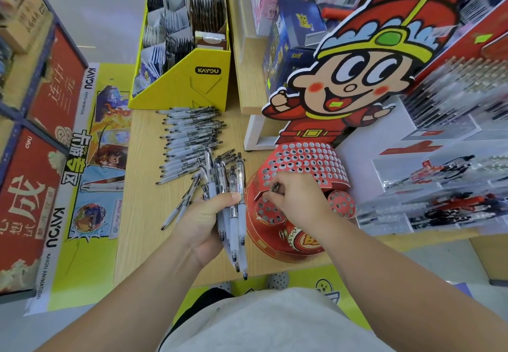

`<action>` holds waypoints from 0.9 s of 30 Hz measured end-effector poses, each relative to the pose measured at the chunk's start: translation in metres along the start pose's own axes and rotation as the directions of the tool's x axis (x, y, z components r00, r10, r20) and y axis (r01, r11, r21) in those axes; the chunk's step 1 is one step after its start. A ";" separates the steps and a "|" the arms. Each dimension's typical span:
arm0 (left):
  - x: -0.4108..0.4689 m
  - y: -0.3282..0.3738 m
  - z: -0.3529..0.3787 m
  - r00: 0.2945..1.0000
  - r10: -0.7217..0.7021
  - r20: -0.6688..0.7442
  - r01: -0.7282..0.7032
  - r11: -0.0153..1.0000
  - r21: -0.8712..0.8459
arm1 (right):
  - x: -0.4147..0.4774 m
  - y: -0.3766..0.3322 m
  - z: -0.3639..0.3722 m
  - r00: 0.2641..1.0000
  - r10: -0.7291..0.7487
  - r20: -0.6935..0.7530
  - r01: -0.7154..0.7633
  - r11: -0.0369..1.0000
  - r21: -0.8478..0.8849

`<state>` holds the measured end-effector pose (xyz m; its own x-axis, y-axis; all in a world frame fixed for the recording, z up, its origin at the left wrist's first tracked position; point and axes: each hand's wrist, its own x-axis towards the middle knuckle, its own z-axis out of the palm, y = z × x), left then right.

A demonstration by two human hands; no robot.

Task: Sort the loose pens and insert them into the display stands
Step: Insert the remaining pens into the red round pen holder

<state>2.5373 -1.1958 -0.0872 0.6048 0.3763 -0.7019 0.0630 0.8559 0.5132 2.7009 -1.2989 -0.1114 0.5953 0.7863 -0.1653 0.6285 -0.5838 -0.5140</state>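
A pen bundle is gripped in the left hand as ready stock; one pen is pinched by fingers of the right hand into the stand at the table's front edge.

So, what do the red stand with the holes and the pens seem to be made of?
Red stand: probably printed cardboard, matte; thin flat panels with punched holes and cut edges. Pens: apparently glossy clear plastic barrels, since the dark insides show through, with whitish, perhaps rubbery, grips.
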 end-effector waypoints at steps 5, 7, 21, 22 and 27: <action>0.002 -0.002 -0.003 1.000 -0.003 -0.021 0.002 1.000 -0.002 | 0.002 0.001 0.002 1.000 0.001 -0.005 -0.001 1.000 0.019; 0.002 -0.003 -0.002 1.000 0.000 -0.013 0.000 1.000 0.000 | 0.002 0.001 0.001 1.000 0.009 0.005 -0.010 1.000 0.018; 0.011 -0.003 0.015 0.983 0.021 0.184 -0.075 0.953 0.294 | -0.015 -0.028 -0.050 0.953 0.172 0.248 -0.301 0.602 0.740; 0.013 -0.004 0.017 0.983 0.019 0.182 -0.074 0.951 0.299 | -0.015 -0.026 -0.052 0.952 0.167 0.255 -0.303 0.598 0.742; 0.024 -0.004 0.014 0.992 0.036 0.117 -0.068 0.959 0.277 | -0.014 -0.012 -0.073 0.956 0.227 0.184 -0.276 0.492 0.826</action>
<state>2.5630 -1.1950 -0.0995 0.6954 0.3633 -0.6201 0.2390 0.6969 0.6762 2.7212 -1.3171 -0.0415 0.6197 0.6567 -0.4298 -0.2683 -0.3374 -0.9023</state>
